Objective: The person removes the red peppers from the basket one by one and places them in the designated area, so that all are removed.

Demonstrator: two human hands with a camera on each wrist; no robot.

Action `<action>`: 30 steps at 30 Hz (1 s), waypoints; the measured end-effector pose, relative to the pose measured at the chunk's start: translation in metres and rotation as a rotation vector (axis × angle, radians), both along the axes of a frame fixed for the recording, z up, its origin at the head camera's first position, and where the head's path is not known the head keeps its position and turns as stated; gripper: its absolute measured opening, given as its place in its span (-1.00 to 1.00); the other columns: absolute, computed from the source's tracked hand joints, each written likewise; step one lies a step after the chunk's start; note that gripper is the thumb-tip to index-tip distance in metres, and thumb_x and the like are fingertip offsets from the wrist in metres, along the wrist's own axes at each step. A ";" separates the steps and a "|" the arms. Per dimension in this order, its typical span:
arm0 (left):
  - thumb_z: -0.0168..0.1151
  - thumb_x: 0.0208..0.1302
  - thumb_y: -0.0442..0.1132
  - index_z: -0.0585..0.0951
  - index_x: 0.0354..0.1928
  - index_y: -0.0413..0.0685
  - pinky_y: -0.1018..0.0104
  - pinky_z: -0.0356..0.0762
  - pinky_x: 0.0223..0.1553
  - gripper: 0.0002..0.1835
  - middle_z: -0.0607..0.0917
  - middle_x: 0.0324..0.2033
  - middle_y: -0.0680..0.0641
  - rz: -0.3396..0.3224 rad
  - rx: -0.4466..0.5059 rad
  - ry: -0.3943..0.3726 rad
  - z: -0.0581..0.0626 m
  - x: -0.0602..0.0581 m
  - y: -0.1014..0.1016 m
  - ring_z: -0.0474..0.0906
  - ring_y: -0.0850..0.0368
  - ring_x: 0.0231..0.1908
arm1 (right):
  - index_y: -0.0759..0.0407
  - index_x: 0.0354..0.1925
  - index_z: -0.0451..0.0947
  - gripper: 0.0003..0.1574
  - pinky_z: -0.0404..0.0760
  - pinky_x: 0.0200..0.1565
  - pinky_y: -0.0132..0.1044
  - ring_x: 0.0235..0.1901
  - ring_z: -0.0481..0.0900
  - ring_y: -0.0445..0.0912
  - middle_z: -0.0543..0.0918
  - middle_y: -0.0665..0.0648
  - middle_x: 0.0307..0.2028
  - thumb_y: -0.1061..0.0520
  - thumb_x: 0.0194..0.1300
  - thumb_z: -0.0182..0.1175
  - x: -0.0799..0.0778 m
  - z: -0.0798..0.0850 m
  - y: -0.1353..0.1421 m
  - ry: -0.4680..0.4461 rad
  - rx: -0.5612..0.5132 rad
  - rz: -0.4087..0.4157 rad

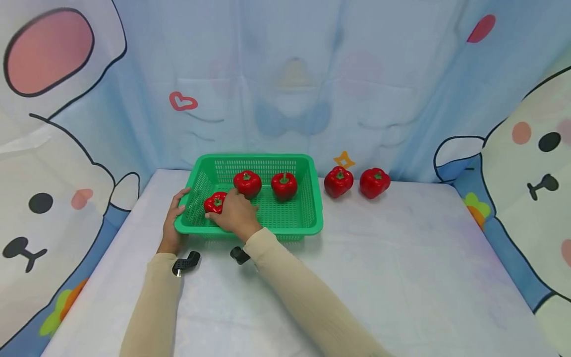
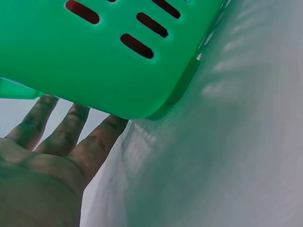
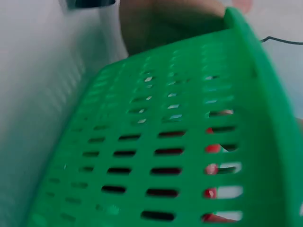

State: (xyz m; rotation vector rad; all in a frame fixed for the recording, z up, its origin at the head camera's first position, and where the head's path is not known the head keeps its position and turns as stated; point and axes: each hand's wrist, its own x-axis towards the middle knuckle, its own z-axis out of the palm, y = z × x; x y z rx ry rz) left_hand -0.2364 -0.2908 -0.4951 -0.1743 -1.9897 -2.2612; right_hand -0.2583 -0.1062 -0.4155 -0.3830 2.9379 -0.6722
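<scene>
A green plastic basket [image 1: 290, 231] stands on the white-covered table. My left hand [image 1: 171, 223] rests against its left side; in the left wrist view, straight fingers [image 2: 64, 135] lie along the outer wall. Over the front rim reaches my right hand [image 1: 238, 213], holding a red bell pepper [image 1: 214, 202] in the basket's left part. The fingertips on that pepper are partly hidden. Two more red bell peppers lie inside, one [image 1: 247, 183] just beyond the right hand, another [image 1: 284, 187] to its right. In the right wrist view, the basket wall [image 3: 189, 118] hides most of the peppers.
Two further red bell peppers, one [image 1: 338, 182] nearer the basket and one [image 1: 374, 183] beside it, sit on the table [image 1: 424, 258] right of the basket. A blue cartoon-print curtain [image 1: 285, 59] hangs behind and around the table. Each wrist wears a small black camera [image 1: 186, 264].
</scene>
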 end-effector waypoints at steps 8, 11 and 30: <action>-0.32 0.49 -0.13 0.12 0.49 0.14 0.50 0.37 0.19 -0.45 0.02 0.51 -0.04 0.000 -0.001 -0.005 0.000 -0.001 0.002 0.09 0.01 0.44 | 0.31 0.27 0.35 -0.07 0.33 0.23 0.36 0.05 0.64 0.14 0.61 0.22 0.10 -0.31 0.23 0.27 -0.006 -0.004 0.004 0.041 0.018 0.007; -0.32 0.49 -0.12 0.13 0.49 0.17 0.50 0.39 0.16 -0.45 0.02 0.51 -0.06 0.001 -0.005 -0.007 0.000 -0.002 0.003 0.14 0.04 0.40 | 0.31 0.25 0.36 -0.10 0.34 0.24 0.34 0.08 0.62 0.11 0.60 0.22 0.12 -0.28 0.22 0.29 -0.007 -0.004 0.008 0.085 -0.015 0.018; -0.31 0.52 -0.09 0.18 0.46 0.22 0.40 0.46 0.00 -0.50 0.14 0.41 -0.02 0.014 0.019 0.007 0.001 0.002 -0.001 0.34 0.09 0.09 | 0.20 0.23 0.35 -0.25 0.64 0.00 -0.02 0.08 0.51 0.06 0.48 0.20 0.13 -0.09 0.16 0.27 -0.006 0.009 0.095 0.408 -0.579 0.015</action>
